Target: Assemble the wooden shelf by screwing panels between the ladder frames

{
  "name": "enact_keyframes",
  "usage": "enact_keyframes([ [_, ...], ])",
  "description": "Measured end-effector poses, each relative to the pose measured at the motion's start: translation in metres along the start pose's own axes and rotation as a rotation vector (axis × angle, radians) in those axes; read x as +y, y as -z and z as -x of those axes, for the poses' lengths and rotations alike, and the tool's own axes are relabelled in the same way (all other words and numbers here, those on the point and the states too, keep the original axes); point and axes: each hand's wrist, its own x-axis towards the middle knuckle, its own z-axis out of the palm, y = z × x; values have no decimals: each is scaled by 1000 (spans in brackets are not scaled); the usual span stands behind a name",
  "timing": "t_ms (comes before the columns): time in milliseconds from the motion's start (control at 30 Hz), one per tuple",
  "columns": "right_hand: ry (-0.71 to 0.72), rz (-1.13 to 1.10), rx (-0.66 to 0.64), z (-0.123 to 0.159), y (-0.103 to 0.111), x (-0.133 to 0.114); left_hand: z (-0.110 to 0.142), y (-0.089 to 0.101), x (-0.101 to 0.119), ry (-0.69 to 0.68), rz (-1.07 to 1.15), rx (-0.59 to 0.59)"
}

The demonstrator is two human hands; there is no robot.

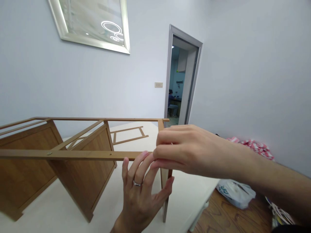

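Note:
A brown wooden shelf frame (pixel 80 154) with long rails and solid panels (pixel 82 176) stands on a white table. My left hand (pixel 142 191), with a ring on one finger, grips the frame's near right corner. Its fingers lie on the rail and its thumb reaches round the upright end piece (pixel 164 184). From the right, my right hand (pixel 184 147) comes over the same corner with its fingers pinched together, touching the left fingertips. Whatever lies between the right fingers is hidden. Holes show along the near rail, one with a metal fitting in it.
A small slatted wooden frame (pixel 130 129) lies on the white table (pixel 194 187) behind. Past the table's right edge, a white plastic bag (pixel 235 194) and red-and-white cloth (pixel 259 147) lie low down. Beyond the doorway (pixel 186 74) a person sits.

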Motion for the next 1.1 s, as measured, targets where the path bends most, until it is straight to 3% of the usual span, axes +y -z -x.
enact_keyframes([
  [133, -157, -330, -73, -15, -2, 15, -2, 1, 1, 14, -2, -6],
  [300, -371, -487, -188, -29, -9, 31, -5, 3, 1, 2, 5, -28],
  [467, -474, -812, -328, -27, -14, 49, -7, 4, 0, 0, 8, -36],
  [567, -453, -754, -279, -19, -16, 57, -7, 3, 0, -6, 3, -28],
  [767, -272, -538, -119, 7, -20, 68, -6, 3, -2, -8, -7, -25],
  [1100, -392, -349, -94, 55, 3, 42, -7, 3, -1, -5, 5, -22],
])
